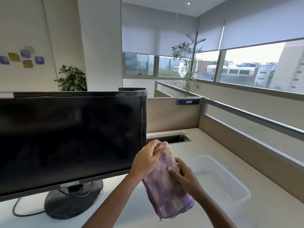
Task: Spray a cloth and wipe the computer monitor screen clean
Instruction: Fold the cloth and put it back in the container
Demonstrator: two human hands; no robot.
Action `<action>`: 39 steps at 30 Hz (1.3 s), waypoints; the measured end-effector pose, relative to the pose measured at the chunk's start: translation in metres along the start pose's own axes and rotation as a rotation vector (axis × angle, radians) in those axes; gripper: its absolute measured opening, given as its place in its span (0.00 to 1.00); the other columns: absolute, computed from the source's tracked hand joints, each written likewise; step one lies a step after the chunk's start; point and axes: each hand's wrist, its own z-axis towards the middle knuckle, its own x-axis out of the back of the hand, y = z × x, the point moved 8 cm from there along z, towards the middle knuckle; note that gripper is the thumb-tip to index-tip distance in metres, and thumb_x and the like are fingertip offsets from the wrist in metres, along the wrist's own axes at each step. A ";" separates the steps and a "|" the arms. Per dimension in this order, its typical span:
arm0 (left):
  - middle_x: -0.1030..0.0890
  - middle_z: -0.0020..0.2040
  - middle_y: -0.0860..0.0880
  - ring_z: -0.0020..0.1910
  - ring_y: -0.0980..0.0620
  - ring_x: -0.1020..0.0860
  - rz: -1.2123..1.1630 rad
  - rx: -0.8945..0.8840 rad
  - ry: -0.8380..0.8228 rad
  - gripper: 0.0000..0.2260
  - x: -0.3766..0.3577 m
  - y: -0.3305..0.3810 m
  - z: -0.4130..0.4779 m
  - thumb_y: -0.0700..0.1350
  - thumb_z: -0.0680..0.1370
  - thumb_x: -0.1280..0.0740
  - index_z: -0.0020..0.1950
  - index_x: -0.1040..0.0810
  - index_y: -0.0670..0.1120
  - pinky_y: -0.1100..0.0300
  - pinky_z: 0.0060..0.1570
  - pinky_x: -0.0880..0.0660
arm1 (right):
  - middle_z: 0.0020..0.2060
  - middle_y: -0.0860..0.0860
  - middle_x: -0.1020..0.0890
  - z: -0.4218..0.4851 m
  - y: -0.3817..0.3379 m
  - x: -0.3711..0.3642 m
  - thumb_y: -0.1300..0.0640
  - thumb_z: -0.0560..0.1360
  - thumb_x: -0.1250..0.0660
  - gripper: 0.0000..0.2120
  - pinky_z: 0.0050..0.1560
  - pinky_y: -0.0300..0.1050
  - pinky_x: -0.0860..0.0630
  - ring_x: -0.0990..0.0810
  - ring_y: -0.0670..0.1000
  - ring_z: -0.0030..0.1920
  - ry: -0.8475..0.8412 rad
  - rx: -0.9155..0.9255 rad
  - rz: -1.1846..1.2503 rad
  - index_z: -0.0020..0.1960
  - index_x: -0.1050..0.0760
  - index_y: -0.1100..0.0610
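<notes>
Both hands are closed on the fluffy purple-and-white cloth (167,191) above the worktop (212,145): its top edge is pinched by the left hand (147,160), its middle gripped by the right hand (182,176). A flat pad is best folded before the black monitor screen (70,137), just left, is wiped.

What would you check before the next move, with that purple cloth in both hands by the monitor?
1. Cloth held: ok; left hand and right hand both grip the purple cloth.
2. Any spray bottle within reach: not ok; none in view.
3. Cloth dampened: cannot tell.
4. Monitor screen dark: ok.
5. Screen unobstructed: ok; nothing stands before it.
</notes>
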 end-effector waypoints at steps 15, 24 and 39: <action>0.24 0.57 0.43 0.48 0.50 0.24 -0.083 0.240 -0.010 0.15 -0.135 0.013 0.075 0.45 0.77 0.37 0.63 0.29 0.45 0.59 0.51 0.29 | 0.38 0.43 0.18 0.018 0.060 0.196 0.36 0.70 0.41 0.11 0.41 0.52 0.23 0.19 0.45 0.38 0.220 0.088 -0.230 0.47 0.26 0.40; 0.30 0.66 0.43 0.63 0.45 0.28 0.242 0.318 -0.388 0.16 -0.218 -0.017 0.060 0.46 0.78 0.39 0.65 0.29 0.46 0.54 0.62 0.30 | 0.41 0.47 0.19 0.020 0.133 0.196 0.54 0.77 0.39 0.05 0.38 0.35 0.30 0.22 0.45 0.40 0.209 -0.164 -0.280 0.47 0.26 0.45; 0.36 0.70 0.43 0.69 0.46 0.36 0.516 0.364 -0.671 0.23 -0.259 -0.071 0.052 0.45 0.77 0.37 0.69 0.37 0.40 0.51 0.63 0.32 | 0.66 0.60 0.32 0.011 0.233 0.161 0.64 0.78 0.48 0.25 0.55 0.48 0.28 0.26 0.58 0.59 -0.158 -0.538 -0.792 0.74 0.49 0.58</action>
